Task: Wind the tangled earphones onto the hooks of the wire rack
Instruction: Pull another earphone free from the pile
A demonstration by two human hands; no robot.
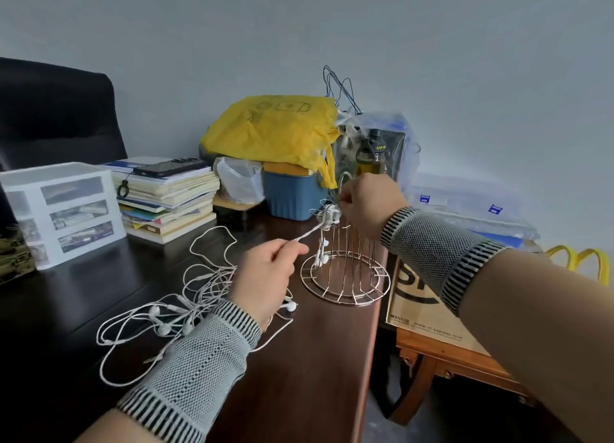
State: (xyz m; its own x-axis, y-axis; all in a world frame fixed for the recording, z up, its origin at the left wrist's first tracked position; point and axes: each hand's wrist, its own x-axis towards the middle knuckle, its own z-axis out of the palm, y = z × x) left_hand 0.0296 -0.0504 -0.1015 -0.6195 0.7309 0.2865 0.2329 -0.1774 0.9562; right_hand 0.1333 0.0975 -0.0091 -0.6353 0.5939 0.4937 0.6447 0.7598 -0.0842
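Head view. Hidden or unclear: the right hand (367,205) covers the upper right part of the wire rack (345,270), so the hooks on that side cannot be seen. Its fingertips are turned away from the camera; they are curled at the top of the rack beside a small white wound bundle (329,215), but whether they pinch the cord or the wire itself I cannot tell. Both forearms are cut off by the bottom and right edges of the frame. Each wrist wears a grey knit wrist band with striped ends.

Grip: the left hand (265,276) pinches a white cord (307,234) between thumb and forefinger. The cord runs taut, up and to the right, from the pinch to the wound bundle on the rack. One pair of earbuds hangs down the left side of the rack, just above its round base.

The rest of the tangled earphones (172,306) lie loose on the desk (299,376), to the left of and partly under the left wrist, several earbuds showing in the heap.

Surface and room: dark brown wooden desk, the rack standing near its right edge. Behind it, a stack of books (169,206) with a phone on top, a white drawer unit (63,210), a blue bin (292,193) and a yellow plastic bag (272,130). Black chair back at left; plain pale wall; a cardboard box (425,309) on a lower wooden table at right.
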